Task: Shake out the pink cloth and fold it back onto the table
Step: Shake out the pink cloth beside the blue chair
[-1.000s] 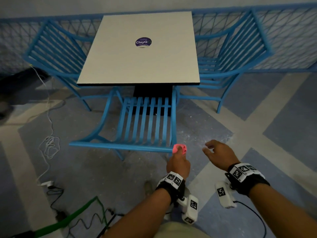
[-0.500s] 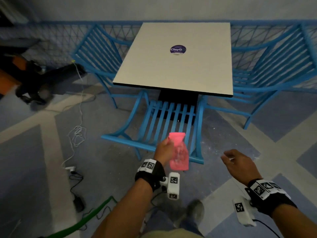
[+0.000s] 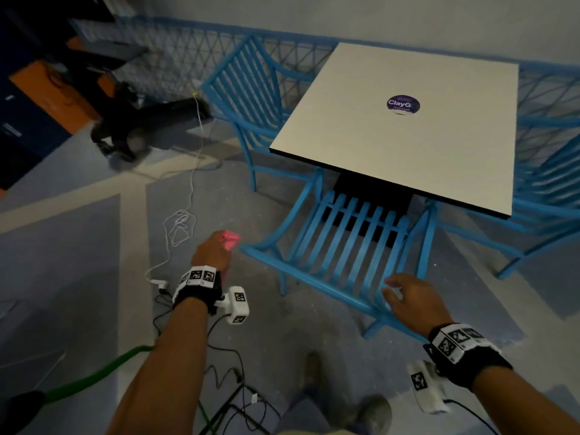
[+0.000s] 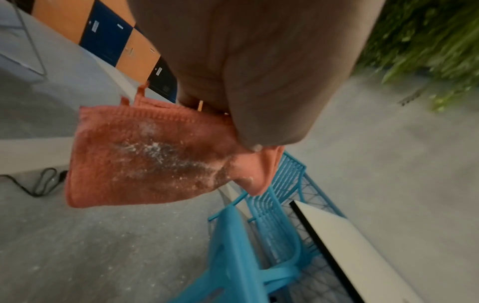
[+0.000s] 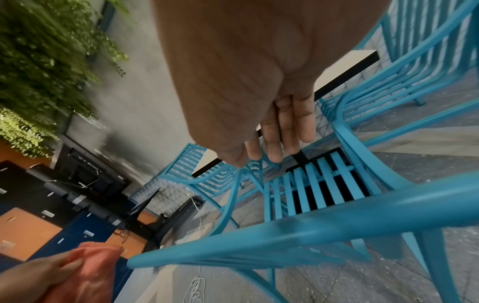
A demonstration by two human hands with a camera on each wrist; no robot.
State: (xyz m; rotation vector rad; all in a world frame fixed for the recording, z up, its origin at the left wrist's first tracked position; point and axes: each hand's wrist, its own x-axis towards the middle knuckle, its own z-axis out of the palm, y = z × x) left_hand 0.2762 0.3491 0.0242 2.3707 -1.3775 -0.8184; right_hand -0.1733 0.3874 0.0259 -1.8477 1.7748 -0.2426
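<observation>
My left hand (image 3: 213, 251) grips the pink cloth (image 3: 230, 238) out over the floor, left of the near blue chair. In the left wrist view the cloth (image 4: 145, 155) hangs folded from my fingers, dusted with white powder. The right wrist view catches the cloth (image 5: 88, 272) pinched in my left hand's fingers (image 5: 70, 266). My right hand (image 3: 408, 296) hovers over the chair's back rail, fingers (image 5: 287, 131) straight and holding nothing. The white square table (image 3: 408, 146) with a purple round sticker (image 3: 403, 104) stands ahead on the right, bare.
The near blue slatted chair (image 3: 345, 262) is tucked under the table; two more blue chairs (image 3: 251, 86) flank it. White and black cables (image 3: 180, 227) and a green hose (image 3: 94, 375) lie on the floor at left. Dark equipment (image 3: 131, 127) sits by the blue fence.
My view has swung left, shifting the table rightward. My left hand carried the cloth left, away from the chair and out over the floor. My right hand came over the chair's back rail.
</observation>
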